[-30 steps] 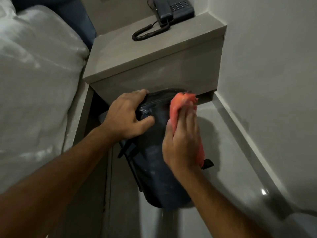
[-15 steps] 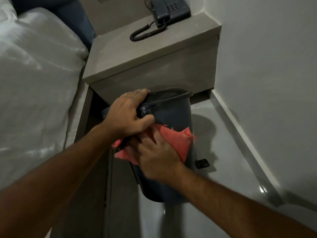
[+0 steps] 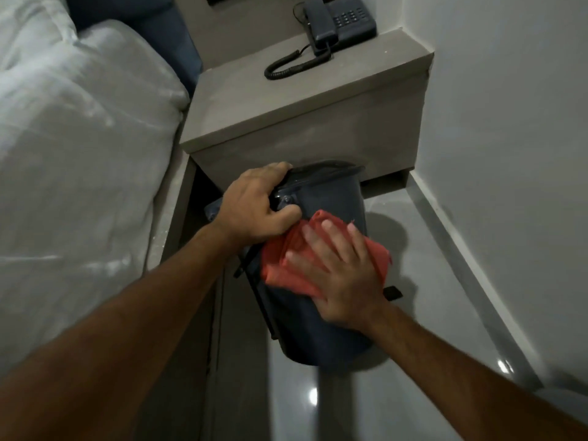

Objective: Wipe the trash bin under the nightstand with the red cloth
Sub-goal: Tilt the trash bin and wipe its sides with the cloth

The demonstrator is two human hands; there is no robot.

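White bedding (image 3: 73,148) lies at our left. Our left hand (image 3: 254,208) clenches the dark bin's (image 3: 318,326) rim below the nightstand (image 3: 302,116); our right hand (image 3: 337,275), fingers spread flat, presses the red cloth (image 3: 286,259) against its side.

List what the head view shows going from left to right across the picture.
White rumpled bedding → left hand gripping the rim → dark grey plastic trash bin → right hand pressing the red cloth → white wall.
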